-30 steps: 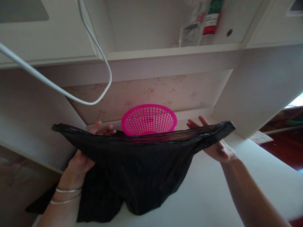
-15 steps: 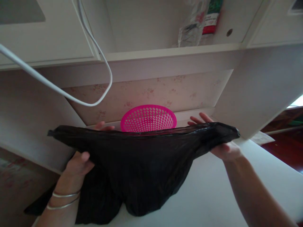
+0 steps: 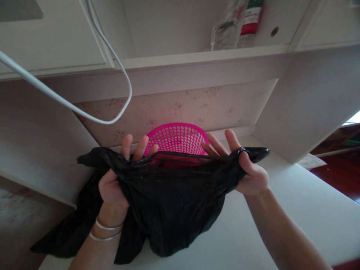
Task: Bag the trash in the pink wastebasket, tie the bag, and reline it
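A black plastic bag [image 3: 180,202] hangs between my hands, its top edge stretched sideways. My left hand [image 3: 118,183], with two silver bangles at the wrist, grips the bag's left part between thumb and fingers. On the other side my right hand [image 3: 250,172] has its thumb over the bag's edge, fingers behind it and spread at the tips. Just behind the bag stands a pink perforated basket [image 3: 180,135]; its lower part is hidden by the bag. More black plastic trails down to the left of my left wrist.
Under the bag is a white tabletop [image 3: 253,232]. A white cable [image 3: 123,108] loops down at upper left. An open shelf [image 3: 197,58] above holds clear plastic packaging [image 3: 226,35] and a red-and-green package [image 3: 251,18]. White side panels flank the table.
Both hands have moved inward, closer together. Their thumbs now lie over the bag's edge, which is gathered and narrower. More of my fingers shows in front of the basket.
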`<state>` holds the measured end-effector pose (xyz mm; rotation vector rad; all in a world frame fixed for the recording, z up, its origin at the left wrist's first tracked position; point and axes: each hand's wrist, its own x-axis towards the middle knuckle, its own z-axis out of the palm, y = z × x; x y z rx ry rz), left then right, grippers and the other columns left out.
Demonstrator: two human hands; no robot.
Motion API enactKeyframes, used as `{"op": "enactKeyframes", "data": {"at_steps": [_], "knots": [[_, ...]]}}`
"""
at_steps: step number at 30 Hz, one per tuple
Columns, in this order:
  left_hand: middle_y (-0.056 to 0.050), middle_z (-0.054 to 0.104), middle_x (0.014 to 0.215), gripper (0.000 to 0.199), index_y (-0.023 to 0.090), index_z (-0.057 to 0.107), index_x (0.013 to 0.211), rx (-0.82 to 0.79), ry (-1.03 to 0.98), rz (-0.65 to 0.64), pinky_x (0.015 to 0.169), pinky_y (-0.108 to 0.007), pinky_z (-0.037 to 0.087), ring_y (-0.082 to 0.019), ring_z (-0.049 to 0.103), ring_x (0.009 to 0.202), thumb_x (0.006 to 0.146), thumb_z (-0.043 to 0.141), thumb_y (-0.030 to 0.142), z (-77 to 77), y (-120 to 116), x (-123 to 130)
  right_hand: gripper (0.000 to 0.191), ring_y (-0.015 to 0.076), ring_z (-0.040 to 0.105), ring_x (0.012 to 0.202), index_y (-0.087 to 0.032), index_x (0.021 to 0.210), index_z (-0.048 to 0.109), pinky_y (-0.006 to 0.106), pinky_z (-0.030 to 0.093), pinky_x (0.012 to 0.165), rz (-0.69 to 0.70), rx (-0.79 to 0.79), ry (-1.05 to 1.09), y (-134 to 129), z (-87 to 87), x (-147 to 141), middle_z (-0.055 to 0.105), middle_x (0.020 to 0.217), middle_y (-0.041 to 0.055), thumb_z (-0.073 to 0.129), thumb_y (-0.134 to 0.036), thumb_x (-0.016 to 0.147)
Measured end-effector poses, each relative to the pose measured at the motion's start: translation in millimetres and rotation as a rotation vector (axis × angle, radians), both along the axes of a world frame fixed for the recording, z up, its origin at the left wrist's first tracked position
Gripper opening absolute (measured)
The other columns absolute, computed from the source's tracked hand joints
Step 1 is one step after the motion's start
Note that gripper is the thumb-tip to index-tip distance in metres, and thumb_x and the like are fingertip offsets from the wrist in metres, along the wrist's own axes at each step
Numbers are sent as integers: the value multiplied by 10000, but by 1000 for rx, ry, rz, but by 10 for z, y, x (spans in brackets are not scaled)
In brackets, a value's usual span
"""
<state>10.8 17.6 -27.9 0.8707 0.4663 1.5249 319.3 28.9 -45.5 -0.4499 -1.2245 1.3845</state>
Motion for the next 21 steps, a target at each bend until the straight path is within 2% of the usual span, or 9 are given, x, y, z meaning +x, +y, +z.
{"op": "enactKeyframes", "data": {"at_steps": [2, 4, 6, 8, 10, 13, 15, 17, 21], "knots": [[3, 830, 1000, 261, 338, 760, 1114, -12, -65, -46, 1054, -528, 562, -280, 757, 1112, 915, 591, 325, -1, -25, 56, 418, 288, 718, 1184, -454, 1271, 639, 529, 564, 967, 97, 10, -6, -41, -7, -81, 800, 1068, 20, 638, -659, 907], [32, 717, 606, 161, 252, 753, 971, -37, -111, -119, 989, -412, 607, -173, 770, 738, 896, 612, 235, 9, -42, 84, 326, 239, 780, 814, -371, 1143, 666, 481, 581, 868, 275, 9, 19, -60, -31, -132, 712, 657, -19, 539, -629, 988], [77, 525, 429, 96, 206, 719, 870, -80, -99, -204, 875, -337, 635, -95, 608, 455, 883, 629, 175, 24, -60, 106, 326, 156, 650, 497, -299, 1029, 646, 414, 571, 772, 404, -35, 21, -58, -56, -173, 509, 477, -86, 495, -588, 1035], [92, 452, 429, 64, 189, 700, 842, -150, -25, -260, 647, -283, 616, -65, 454, 359, 883, 651, 184, 25, -76, 145, 298, 85, 466, 389, -252, 1008, 615, 336, 524, 682, 407, -82, -63, -44, -86, -210, 402, 495, -124, 557, -543, 1030], [85, 456, 488, 58, 177, 693, 864, -239, 86, -283, 456, -219, 488, -57, 383, 363, 874, 676, 231, 7, -86, 207, 279, 65, 368, 430, -221, 1055, 609, 277, 436, 610, 361, -89, -187, -33, -128, -235, 385, 558, -122, 632, -495, 1006], [51, 509, 586, 169, 145, 639, 784, -365, 289, -254, 412, -185, 390, -51, 389, 422, 823, 711, 292, -31, -92, 318, 329, 95, 424, 624, -197, 1063, 631, 266, 348, 616, 368, -87, -279, -41, -193, -224, 470, 734, -51, 769, -452, 906], [33, 549, 631, 217, 149, 591, 755, -408, 421, -181, 420, -184, 383, -60, 440, 460, 779, 734, 310, -43, -98, 386, 427, 118, 464, 748, -209, 1162, 651, 276, 354, 672, 398, -117, -254, -64, -208, -198, 502, 894, -10, 811, -448, 848], [35, 592, 667, 234, 168, 573, 848, -407, 526, -108, 425, -190, 378, -73, 485, 471, 770, 734, 319, -43, -110, 443, 517, 134, 482, 802, -233, 1327, 633, 297, 385, 745, 427, -103, -259, -102, -183, -180, 510, 963, 6, 768, -436, 871], [96, 568, 649, 283, 227, 500, 960, -335, 672, -50, 411, -192, 303, -62, 455, 403, 789, 712, 301, -66, -142, 533, 435, 175, 513, 919, -240, 1386, 671, 330, 464, 833, 358, 45, -448, -212, -56, -228, 549, 988, 45, 617, -297, 958]]}}
